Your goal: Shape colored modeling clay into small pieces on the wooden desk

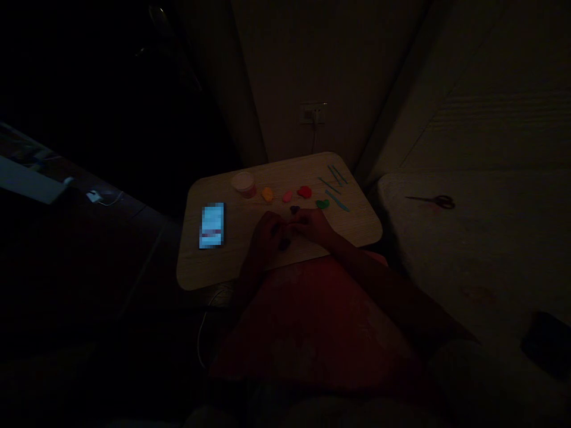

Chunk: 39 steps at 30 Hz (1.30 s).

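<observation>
Over the near middle of the small table, my left hand (269,230) and my right hand (314,226) meet with fingers closed in pinches. A small reddish bit seems to show between the fingertips, but it is too dark to make out. One dark lump (284,244) lies on the table just below my fingers, another dark lump (295,209) just beyond them. Farther back sit soft clay-like lumps: an orange lump (267,194), a pink lump (288,196), a red lump (304,192) and a green lump (322,204) near my right hand.
On the table (232,261) a lit phone (212,226) lies at left, a tub (244,184) stands at the back, and several thin greenish sticks (338,200) lie at right. Scissors (439,201) rest on a pale surface to the right. A socket (313,113) is behind.
</observation>
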Available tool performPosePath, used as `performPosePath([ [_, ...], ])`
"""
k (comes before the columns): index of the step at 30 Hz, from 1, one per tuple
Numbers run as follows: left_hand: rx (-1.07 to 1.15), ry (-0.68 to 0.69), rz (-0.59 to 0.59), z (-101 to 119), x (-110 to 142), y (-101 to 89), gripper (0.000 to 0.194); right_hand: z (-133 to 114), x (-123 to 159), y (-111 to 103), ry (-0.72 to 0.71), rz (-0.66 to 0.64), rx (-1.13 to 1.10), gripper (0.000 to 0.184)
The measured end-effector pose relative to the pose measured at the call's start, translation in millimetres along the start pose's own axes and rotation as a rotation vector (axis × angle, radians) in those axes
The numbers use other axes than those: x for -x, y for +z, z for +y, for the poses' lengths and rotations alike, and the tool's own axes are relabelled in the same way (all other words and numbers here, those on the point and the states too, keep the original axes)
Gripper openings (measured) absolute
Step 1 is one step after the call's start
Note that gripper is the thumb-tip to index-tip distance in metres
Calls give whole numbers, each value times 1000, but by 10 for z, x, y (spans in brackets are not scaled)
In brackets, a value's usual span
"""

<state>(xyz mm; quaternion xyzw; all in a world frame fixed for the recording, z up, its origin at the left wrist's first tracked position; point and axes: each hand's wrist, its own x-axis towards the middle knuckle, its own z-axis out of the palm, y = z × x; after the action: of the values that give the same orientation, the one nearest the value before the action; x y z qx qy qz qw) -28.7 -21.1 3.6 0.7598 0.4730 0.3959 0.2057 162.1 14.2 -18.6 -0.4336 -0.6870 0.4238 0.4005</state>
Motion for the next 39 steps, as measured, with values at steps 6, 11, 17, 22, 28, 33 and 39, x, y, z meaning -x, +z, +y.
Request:
performPosePath([
  [6,15,-7,-2,22,5,-10,7,6,-6,-5,42,31,37,43],
  [11,15,-12,-2,9,4,-4,7,15,-12,12,77,64,-64,37],
  [17,17,-6,-2,16,2,-5,6,-47,3,-2,58,-26,-179,29],
  [22,22,-12,-16,18,4,-10,7,-63,10,-33,19,-12,-97,35],
  [28,26,-15,-5,-4,5,3,6,43,-30,-14,-92,63,1,27],
  [33,21,-5,1,-10,10,9,7,57,-33,-24,-138,65,5,28],
  [39,8,-25,-9,14,6,-2,6,13,-24,-13,-84,45,-82,33],
])
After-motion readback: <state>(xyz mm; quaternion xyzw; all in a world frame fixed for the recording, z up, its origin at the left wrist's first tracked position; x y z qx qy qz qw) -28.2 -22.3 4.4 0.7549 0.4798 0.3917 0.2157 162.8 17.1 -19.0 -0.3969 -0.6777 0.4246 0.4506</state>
